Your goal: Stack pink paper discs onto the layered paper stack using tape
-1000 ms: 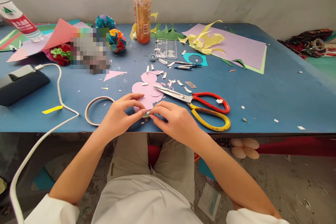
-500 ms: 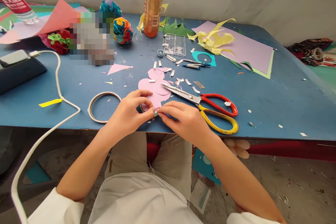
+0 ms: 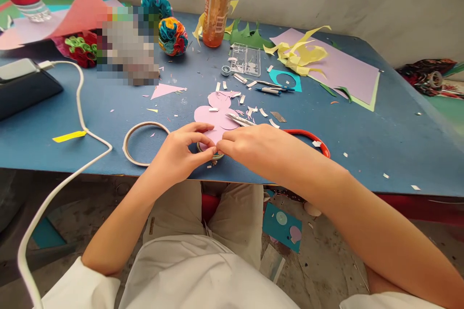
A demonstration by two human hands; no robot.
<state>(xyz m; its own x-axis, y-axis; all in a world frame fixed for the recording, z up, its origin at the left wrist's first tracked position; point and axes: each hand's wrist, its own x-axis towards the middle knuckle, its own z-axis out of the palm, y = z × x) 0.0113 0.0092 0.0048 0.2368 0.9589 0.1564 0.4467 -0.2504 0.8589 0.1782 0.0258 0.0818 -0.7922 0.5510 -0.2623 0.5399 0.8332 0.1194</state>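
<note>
Blue table point(image 3: 362, 145) carries both hands at its near edge, left hand point(image 3: 177, 154) and right hand point(image 3: 253, 147) pinched together on a small tape roll point(image 3: 213, 155) under pink paper point(image 3: 213, 120), scissors point(image 3: 308, 137) just beyond.

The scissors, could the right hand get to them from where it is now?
Probably yes. The right hand is busy at the small tape roll with the left hand, but the scissors lie directly beneath its wrist with nothing between.

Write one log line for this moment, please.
left hand: pinching small tape roll | right hand: same roll | pink paper cutout: beside
</note>
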